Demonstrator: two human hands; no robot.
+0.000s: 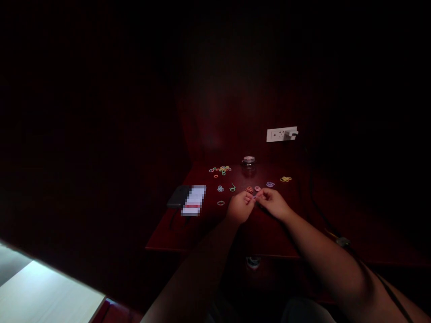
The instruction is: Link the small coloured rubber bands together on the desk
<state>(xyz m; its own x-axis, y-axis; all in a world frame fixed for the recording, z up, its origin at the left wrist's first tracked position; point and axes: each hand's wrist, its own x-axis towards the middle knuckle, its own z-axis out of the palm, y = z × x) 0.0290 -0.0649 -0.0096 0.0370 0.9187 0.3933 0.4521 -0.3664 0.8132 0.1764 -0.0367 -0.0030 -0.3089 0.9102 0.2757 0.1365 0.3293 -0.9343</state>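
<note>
My left hand (pixel 241 208) and my right hand (pixel 275 204) meet over the dark red table (pixel 208 233), fingertips pinched together. Between them shows a bit of a small purple elastic band (pixel 254 197), mostly covered by the fingers. Just beyond the hands lie an orange-red bunch of bands (pixel 249 189), a pink one (pixel 257 189) and a purple group (pixel 270 184). Left of these are green bands (pixel 232 189), light blue bands (pixel 220 189) and a single multicoloured ring (pixel 220 203). Yellow bands (pixel 286 179) lie to the right.
A mixed pile of coloured bands (pixel 223 169) lies at the back, near a clear lidded jar (pixel 248 162). A phone with a lit screen (pixel 194 200) rests on a dark object (pixel 178 196) at left. A wall socket (pixel 281 134) holds a plug; a cable runs down the right.
</note>
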